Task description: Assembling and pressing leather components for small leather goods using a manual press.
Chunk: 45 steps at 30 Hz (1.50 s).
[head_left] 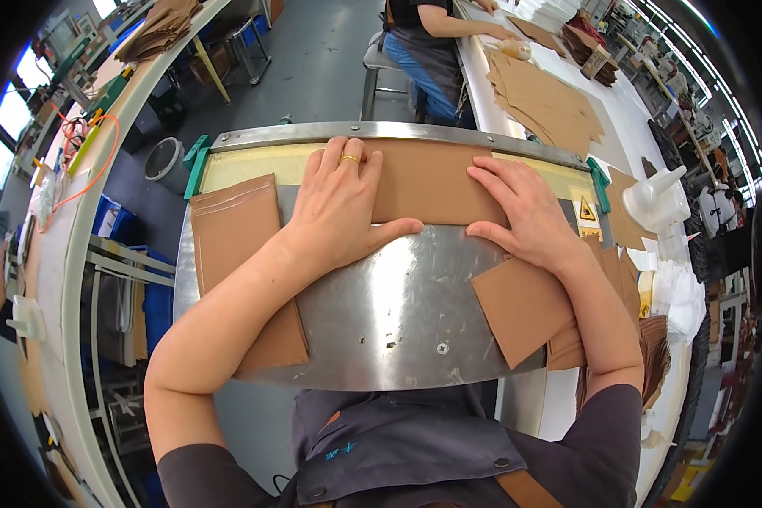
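A flat brown piece of leather (pixel 432 182) lies at the far side of a shiny metal plate (pixel 389 322), its far edge against a metal bar (pixel 356 133). My left hand (pixel 339 199) rests on its left end, fingers stretched toward the bar and thumb along the near edge. At the right end, my right hand (pixel 525 203) touches the piece with its fingertips, fingers and thumb apart. Left of my left hand lies a stack of brown leather pieces (pixel 237 229), partly hidden under my forearm. Near my right forearm are more brown pieces (pixel 525 305), partly overlapped by it.
Green clamps (pixel 196 165) sit at both ends of the bar. On the right stands a white table (pixel 631 110) with brown sheets (pixel 542 97) and a translucent bottle (pixel 656 199). Another person (pixel 432 51) sits ahead. A long bench (pixel 135 93) runs along the left.
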{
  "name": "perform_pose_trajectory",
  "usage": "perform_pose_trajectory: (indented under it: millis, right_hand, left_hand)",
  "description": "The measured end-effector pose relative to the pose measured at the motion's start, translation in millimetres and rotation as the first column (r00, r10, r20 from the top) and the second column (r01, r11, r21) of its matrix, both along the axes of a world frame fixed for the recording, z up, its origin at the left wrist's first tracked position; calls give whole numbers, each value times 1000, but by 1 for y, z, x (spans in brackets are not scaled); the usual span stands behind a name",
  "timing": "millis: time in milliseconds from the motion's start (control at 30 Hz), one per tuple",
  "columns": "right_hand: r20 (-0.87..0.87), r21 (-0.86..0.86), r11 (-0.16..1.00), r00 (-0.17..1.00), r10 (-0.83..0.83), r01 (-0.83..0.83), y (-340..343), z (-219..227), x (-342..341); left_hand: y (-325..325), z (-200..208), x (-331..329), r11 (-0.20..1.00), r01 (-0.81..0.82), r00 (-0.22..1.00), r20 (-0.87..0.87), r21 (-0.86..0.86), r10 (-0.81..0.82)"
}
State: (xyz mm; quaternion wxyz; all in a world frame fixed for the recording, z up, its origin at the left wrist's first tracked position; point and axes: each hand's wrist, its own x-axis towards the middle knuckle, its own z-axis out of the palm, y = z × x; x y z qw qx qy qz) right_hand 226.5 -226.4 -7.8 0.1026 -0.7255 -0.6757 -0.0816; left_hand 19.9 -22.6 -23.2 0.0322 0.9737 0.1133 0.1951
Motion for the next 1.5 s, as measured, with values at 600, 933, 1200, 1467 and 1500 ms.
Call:
perform_pose_trajectory:
  millis: [600, 933, 1200, 1467, 1500]
  right_hand:
    - [-452, 85, 996, 892, 14, 27, -38, 105, 17]
    - [-520, 26, 924, 784, 338, -381, -7, 79, -36]
    - [-162, -70, 680, 681, 714, -730, 83, -21, -130]
    - [-177, 84, 630, 611, 772, -772, 84, -49, -140]
    - [-57, 69, 645, 642, 764, -761, 75, -39, -149]
  left_hand:
    - [53, 92, -46, 870, -477, 592, -778, -128, 210]
    - [70, 49, -102, 465, -351, 920, -393, -813, 8]
    - [34, 128, -117, 517, 19, 965, 151, -856, 214]
    - [-20, 151, 42, 632, -79, 982, -168, -771, -81]
    - [-19, 128, 64, 633, -146, 959, -267, -760, -99]
